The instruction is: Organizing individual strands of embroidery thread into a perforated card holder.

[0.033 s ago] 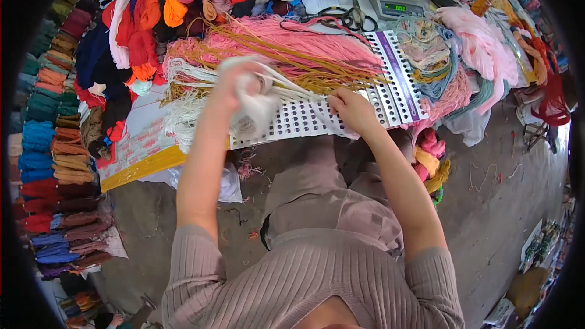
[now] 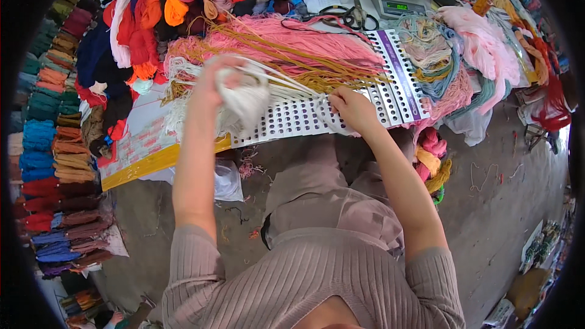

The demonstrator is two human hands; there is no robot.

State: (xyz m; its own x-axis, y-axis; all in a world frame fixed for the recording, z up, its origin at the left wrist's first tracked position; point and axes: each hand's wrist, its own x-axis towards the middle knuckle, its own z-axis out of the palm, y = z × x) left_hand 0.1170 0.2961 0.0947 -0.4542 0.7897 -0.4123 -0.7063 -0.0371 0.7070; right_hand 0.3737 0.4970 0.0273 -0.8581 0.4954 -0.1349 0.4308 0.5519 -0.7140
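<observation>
I saw white yarn [image 2: 247, 99] left of centre in the upper half of the frame, its bunched part loose, looped and blurred in the left hand [image 2: 214, 79]. From there I traced several pale strands slanting down rightward to the right hand [image 2: 353, 108], where a slack white loop drooped below the fingers. Underneath, I made out a white perforated board [image 2: 275, 123] with rows of round, dark-looking holes. It lay flat across the middle of the frame, its lower edge rising slightly toward the right.
</observation>
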